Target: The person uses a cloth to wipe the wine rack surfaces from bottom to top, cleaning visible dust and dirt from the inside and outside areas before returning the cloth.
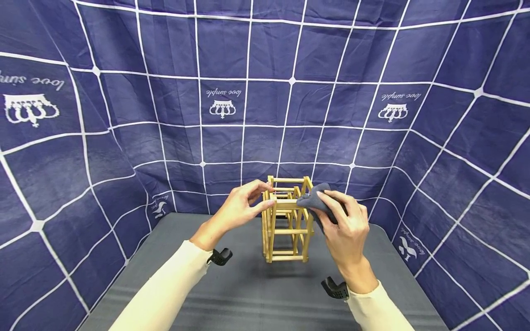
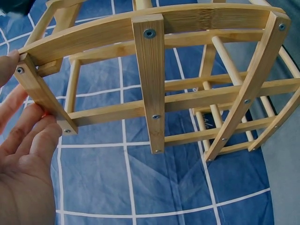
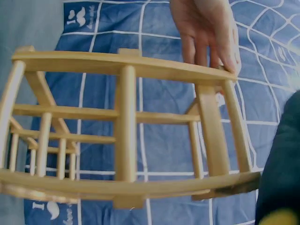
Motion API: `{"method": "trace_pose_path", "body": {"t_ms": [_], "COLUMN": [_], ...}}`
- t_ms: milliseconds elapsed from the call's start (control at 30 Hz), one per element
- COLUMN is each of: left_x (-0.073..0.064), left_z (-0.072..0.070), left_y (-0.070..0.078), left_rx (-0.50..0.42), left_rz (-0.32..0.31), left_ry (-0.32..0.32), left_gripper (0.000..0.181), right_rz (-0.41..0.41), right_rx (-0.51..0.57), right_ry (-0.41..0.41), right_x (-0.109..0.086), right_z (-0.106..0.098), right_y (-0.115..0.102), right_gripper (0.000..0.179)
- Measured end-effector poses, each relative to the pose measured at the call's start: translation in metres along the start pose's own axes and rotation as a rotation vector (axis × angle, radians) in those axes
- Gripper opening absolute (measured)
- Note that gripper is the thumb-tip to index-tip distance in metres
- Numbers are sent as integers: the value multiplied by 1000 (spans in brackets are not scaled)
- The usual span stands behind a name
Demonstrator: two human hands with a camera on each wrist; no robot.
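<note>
A light wooden rack (image 1: 289,231) of slats and round dowels stands upright on the grey surface, between my two hands. My left hand (image 1: 236,209) pinches its upper left corner, the thumb above and the fingers curled behind the bar; the left wrist view shows this hand (image 2: 28,164) at the end of a slat (image 2: 149,84) with screw heads. With my right hand (image 1: 347,225) I hold a bunched dark grey-blue cloth (image 1: 320,189) against the rack's upper right corner. Along the right edge of the right wrist view, the cloth (image 3: 283,159) meets a curved slat (image 3: 164,186). That hand's fingertips are partly hidden there.
Beneath the rack lies a grey tabletop (image 1: 240,289). Blue fabric with white grid lines (image 1: 265,105) hangs close behind and on both sides. Black wrist bands (image 1: 221,256) sit at both cuffs.
</note>
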State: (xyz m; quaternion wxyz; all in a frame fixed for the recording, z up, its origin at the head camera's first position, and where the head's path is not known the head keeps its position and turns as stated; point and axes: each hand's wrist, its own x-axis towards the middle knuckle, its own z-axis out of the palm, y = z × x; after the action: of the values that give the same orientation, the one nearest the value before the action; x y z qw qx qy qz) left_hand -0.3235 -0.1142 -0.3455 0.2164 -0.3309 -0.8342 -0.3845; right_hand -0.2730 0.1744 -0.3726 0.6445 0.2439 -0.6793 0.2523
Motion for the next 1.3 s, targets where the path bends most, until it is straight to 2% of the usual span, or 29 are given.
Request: {"method": "trace_pose_path", "body": {"t_ms": [167, 267, 433, 667, 1000, 1133, 1300], "left_x": [0, 0, 1, 1, -1, -2, -1], "left_z": [-1, -1, 1, 2, 3, 3, 4], "left_y": [0, -1, -2, -2, -3, -3, -3], "left_rx": [-51, -92, -128, -166, -141, -132, -165], "left_rz": [-11, -9, -4, 13, 30, 20, 1], "left_ry": [-1, -6, -3, 1, -13, -20, -1], "left_gripper": [26, 23, 20, 15, 12, 13, 8], "right_rz": [-56, -66, -94, -171, -201, -192, -193], "right_rx": [-74, -100, -131, -118, -82, -94, -132], "right_ry": [-287, -385, -364, -301, -367, -399, -427], "right_x": [4, 0, -2, 3, 8, 10, 13], "right_z": [9, 11, 16, 29, 42, 41, 35], "right_y": [3, 5, 7, 0, -16, -17, -12], "right_gripper": [42, 50, 57, 45, 45, 40, 39]}}
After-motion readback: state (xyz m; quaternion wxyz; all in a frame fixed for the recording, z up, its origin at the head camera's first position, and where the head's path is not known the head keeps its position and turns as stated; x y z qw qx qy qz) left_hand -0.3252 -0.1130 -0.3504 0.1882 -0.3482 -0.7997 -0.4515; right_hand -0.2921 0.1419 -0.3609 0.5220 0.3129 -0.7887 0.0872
